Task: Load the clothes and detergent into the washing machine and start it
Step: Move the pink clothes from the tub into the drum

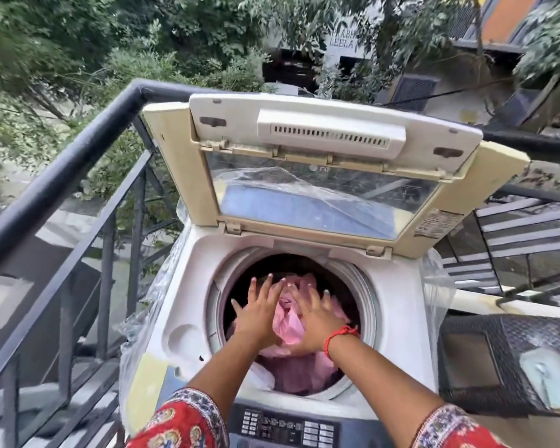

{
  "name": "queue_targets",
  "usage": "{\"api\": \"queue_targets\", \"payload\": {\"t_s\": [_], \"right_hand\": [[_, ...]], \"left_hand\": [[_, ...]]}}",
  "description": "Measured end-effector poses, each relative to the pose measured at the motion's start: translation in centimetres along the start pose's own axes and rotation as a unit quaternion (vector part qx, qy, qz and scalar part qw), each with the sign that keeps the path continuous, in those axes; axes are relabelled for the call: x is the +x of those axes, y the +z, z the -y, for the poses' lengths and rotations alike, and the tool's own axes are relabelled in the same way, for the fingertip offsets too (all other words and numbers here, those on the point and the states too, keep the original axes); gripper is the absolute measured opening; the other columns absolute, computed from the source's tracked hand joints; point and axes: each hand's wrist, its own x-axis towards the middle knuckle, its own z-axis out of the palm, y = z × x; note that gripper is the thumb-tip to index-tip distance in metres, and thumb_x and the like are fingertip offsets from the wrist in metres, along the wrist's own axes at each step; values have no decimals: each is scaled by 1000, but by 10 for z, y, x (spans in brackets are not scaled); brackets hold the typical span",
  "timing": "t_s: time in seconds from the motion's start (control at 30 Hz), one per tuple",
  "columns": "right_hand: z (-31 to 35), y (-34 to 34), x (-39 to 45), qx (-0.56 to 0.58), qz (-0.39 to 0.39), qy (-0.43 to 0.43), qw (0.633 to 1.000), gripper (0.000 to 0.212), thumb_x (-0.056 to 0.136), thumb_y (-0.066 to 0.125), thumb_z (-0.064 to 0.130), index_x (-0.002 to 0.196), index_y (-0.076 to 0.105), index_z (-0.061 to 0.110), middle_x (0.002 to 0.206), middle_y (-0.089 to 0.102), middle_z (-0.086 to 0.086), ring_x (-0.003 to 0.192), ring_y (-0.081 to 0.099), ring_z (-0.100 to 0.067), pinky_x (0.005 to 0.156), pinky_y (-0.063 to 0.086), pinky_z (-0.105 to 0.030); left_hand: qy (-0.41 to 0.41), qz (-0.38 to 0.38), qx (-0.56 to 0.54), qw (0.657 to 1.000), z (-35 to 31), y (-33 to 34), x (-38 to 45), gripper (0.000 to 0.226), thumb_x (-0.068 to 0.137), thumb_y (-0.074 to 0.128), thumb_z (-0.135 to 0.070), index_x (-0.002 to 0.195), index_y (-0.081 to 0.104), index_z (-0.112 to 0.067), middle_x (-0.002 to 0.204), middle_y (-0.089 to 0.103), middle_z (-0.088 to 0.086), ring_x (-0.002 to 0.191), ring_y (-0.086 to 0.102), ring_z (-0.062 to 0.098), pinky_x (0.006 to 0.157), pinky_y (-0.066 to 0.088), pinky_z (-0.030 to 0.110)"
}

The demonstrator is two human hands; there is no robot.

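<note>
Both hands pressing pink clothes (288, 321) down into the drum of a top-loading washing machine (188, 334) on a balcony, lid (181, 163) propped upright at the far side. Left hand (256, 313) and right hand (314, 321) flat on the heap, fingers straight and spread, each grip apart and clamped on nothing. Fabric soft, light and limp by the look of it; likely to bunch and spring back, best gathered by the fistful at the middle of the pile. Drum seemingly near full. Control panel (285, 426) at the near edge. Dark wicker basket (511, 360) to the right, black railing (78, 150) close on the left. No detergent in sight.
</note>
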Motion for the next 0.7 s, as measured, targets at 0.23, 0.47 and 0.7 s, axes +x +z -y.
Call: {"api": "queue_targets", "payload": {"t_s": [0.23, 0.47, 0.7], "right_hand": [[1, -9, -14, 7, 20, 10, 1000, 131, 59, 78, 69, 148, -16, 45, 160, -26, 4, 148, -18, -38, 106, 22, -73], [-14, -14, -40, 45, -23, 37, 998, 131, 60, 75, 71, 150, -16, 43, 162, -20, 4, 149, -15, -35, 112, 23, -67], [-38, -11, -90, 48, -72, 128, 988, 130, 59, 70, 77, 153, -10, 37, 162, -20, 1, 150, -14, -30, 108, 8, -75]], "left_hand": [[19, -6, 15, 1000, -9, -1, 1, 138, 58, 85, -52, 148, -19, -40, 157, -28, -13, 146, -24, 28, 103, 12, 79], [58, -15, 29, 998, -32, -10, -7, 132, 64, 83, -49, 149, -18, -40, 157, -28, -12, 146, -23, 29, 104, 14, 78], [153, -17, 49, 987, -79, -13, -28, 126, 68, 83, -41, 150, -13, -39, 158, -24, -11, 148, -17, 30, 105, 15, 77]]}}
